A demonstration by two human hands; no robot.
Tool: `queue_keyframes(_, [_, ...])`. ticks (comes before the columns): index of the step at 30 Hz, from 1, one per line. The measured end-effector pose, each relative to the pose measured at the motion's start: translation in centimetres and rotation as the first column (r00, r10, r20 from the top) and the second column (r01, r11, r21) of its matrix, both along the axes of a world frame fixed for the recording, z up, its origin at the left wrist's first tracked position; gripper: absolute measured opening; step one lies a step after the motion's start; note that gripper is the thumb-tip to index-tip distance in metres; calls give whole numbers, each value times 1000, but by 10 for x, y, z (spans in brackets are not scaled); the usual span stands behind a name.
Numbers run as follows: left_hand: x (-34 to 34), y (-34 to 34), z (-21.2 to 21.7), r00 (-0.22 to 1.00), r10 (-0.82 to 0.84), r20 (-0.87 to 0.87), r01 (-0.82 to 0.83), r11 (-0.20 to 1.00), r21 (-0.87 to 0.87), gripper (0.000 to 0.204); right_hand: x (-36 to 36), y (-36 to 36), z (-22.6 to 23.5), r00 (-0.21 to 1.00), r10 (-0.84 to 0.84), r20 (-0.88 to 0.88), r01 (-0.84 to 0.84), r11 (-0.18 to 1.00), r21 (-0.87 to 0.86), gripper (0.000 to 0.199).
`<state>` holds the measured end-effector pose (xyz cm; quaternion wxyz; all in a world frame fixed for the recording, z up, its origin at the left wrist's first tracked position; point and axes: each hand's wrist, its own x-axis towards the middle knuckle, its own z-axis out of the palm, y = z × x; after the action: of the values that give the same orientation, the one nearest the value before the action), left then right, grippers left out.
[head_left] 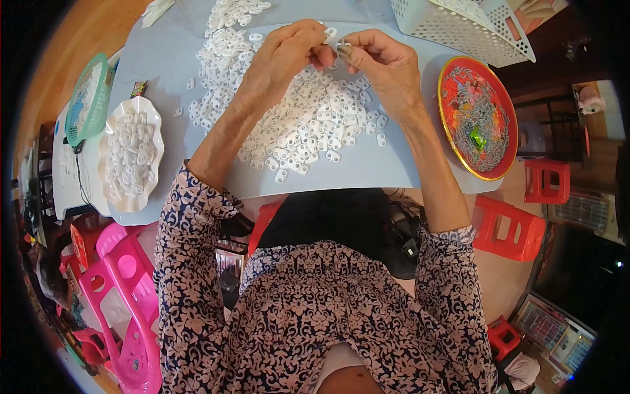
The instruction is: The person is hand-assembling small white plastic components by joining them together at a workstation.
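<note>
Above the far part of a big pile of small white plastic pieces [308,121], each with two holes, both my hands are raised close together. Between its thumb and fingers my left hand [279,62] pinches one white plastic piece [331,33]. My right hand [388,64] is closed in a pinch just right of it; what its fingertips hold is too small to make out. To the right lies a red plate [509,141] with a gold rim, heaped with small grey screw-like parts [472,98] and a shiny green piece [478,138].
On the left of the pale blue table [380,171] sits a white scalloped dish [158,134] of similar white pieces. A green basket [100,121] stands beyond it. A pale perforated basket [453,36] is at the far right. Around the table are a pink chair [134,269] and red stools [508,226].
</note>
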<state>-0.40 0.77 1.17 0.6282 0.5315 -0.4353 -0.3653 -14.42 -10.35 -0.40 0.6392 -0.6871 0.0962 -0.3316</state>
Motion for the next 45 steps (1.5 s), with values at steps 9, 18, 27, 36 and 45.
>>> queue_keyframes(9, [1, 1, -1, 988, -10, 151, 6, 1000, 28, 27, -2, 2, 3, 999, 22, 45, -26, 995, 99, 14])
queue_keyframes(18, [0, 1, 0, 992, -33, 121, 30, 999, 29, 28, 0, 1, 1, 997, 52, 55, -57, 993, 100, 22])
queue_keyframes(27, [2, 3, 7, 934, -33, 356, 11, 998, 65, 27, 0, 0, -1, 998, 34, 44, -37, 997, 63, 22])
queue_keyframes(36, [14, 0, 0, 828, -45, 558, 27, 999, 41, 25, 0, 2, -1, 1000, 10, -9, -10, 999, -53, 27])
queue_keyframes(45, [5, 1, 3, 913, -33, 406, 35, 999, 2, 28, 1, 4, 1, 1000, -14, 21, 15, 999, -38, 25])
